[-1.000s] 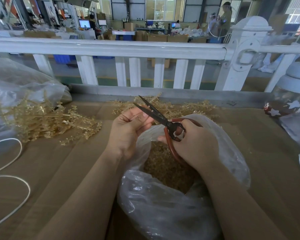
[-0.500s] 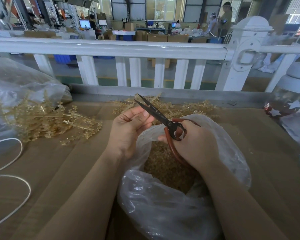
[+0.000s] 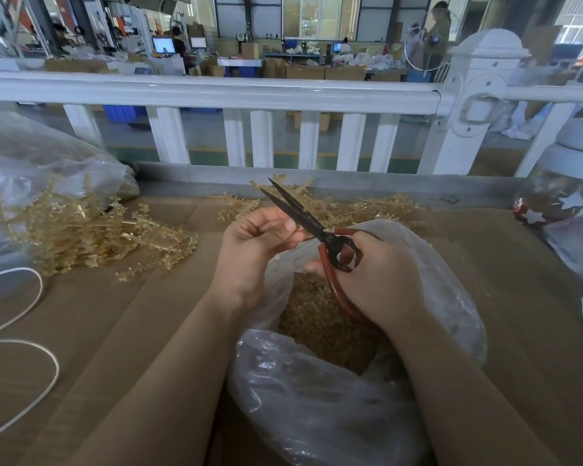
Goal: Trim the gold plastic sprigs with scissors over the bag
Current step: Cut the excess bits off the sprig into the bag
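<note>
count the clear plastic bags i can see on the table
2: one open bag under the hands, holding gold trimmings, and one bag at the far left behind the sprig pile. Plastic at the right edge may be another.

Factory floor: stacked cardboard boxes (image 3: 303,70), computer monitors (image 3: 164,45) at workstations, a white railing (image 3: 209,92) fencing off the table (image 3: 122,317).

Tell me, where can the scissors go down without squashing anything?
Bare cardboard lies between the white cord and the open bag, below the left sprig pile. Another bare strip runs right of the bag. Behind the hands it is crowded with sprigs.
</note>
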